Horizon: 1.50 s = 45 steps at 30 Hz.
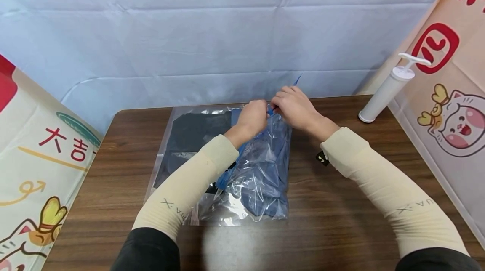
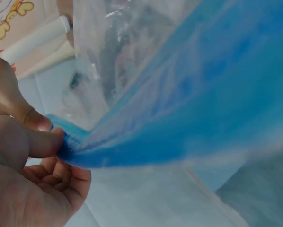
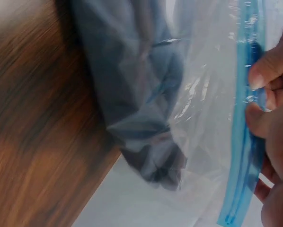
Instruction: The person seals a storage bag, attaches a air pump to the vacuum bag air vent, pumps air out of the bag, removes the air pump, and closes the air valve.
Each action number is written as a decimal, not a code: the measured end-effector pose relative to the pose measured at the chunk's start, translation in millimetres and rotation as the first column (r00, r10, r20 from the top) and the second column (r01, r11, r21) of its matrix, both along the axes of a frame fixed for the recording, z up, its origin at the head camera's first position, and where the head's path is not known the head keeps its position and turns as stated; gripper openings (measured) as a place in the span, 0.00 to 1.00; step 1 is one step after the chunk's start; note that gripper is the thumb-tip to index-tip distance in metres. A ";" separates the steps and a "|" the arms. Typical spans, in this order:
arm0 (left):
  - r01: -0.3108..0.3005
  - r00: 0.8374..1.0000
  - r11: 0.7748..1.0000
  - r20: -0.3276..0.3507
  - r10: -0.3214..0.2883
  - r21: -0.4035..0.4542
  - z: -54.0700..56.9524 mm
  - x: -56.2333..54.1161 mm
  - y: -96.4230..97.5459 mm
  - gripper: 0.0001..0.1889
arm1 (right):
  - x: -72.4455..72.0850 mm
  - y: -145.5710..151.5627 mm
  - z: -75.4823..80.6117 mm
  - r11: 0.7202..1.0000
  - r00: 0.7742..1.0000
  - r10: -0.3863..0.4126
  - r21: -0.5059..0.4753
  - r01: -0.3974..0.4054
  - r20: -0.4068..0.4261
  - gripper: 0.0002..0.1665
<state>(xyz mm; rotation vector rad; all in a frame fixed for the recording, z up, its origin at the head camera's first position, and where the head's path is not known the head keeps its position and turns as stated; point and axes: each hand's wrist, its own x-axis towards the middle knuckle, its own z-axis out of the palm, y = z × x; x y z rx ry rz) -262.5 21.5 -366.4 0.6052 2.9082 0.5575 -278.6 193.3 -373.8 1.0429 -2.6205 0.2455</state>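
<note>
A clear plastic zip bag (image 1: pixel 261 178) with folded blue clothing inside lies on the table's middle, its blue zip strip (image 3: pixel 240 156) lifted along one edge. My left hand (image 1: pixel 251 118) pinches this strip between thumb and fingers. Right beside it, my right hand (image 1: pixel 296 109) pinches the same strip, thumb on the zip, with a short end of blue strip sticking out past the fingers. In the left wrist view the two layers of the blue edge (image 2: pixel 179 123) spread apart away from the fingers. The left forearm covers part of the bags.
Another clear bag with dark clothing (image 1: pixel 198 130) lies on the left, partly overlapped by the blue-clothing bag. A white hand pump (image 1: pixel 384 92) stands at the table's back right. Pale cloth (image 1: pixel 208 43) hangs behind the wooden table (image 1: pixel 333 220), with printed sheets at both sides.
</note>
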 end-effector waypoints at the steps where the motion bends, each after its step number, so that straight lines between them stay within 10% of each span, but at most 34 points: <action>1: -0.002 1.000 1.000 0.011 0.002 -0.002 0.2 -0.2 -0.2 0.04 | -0.9 1.3 1.1 1.000 1.000 0.011 -0.005 -0.011 0.015 0.04; 11: 0.019 0.994 0.999 0.108 -0.015 -0.029 5.1 0.1 -1.1 0.06 | -11.9 20.8 14.1 0.995 0.994 0.094 0.017 -0.095 0.052 0.06; 21: -0.004 1.000 0.994 0.007 0.003 0.112 0.1 -1.6 4.7 0.06 | -10.5 21.9 10.1 0.999 0.999 0.035 0.022 -0.035 0.039 0.04; 45: -0.035 0.997 0.989 -0.059 0.044 0.145 -8.8 -10.0 15.2 0.10 | -11.0 23.9 17.2 0.999 0.997 0.010 0.030 -0.012 0.071 0.06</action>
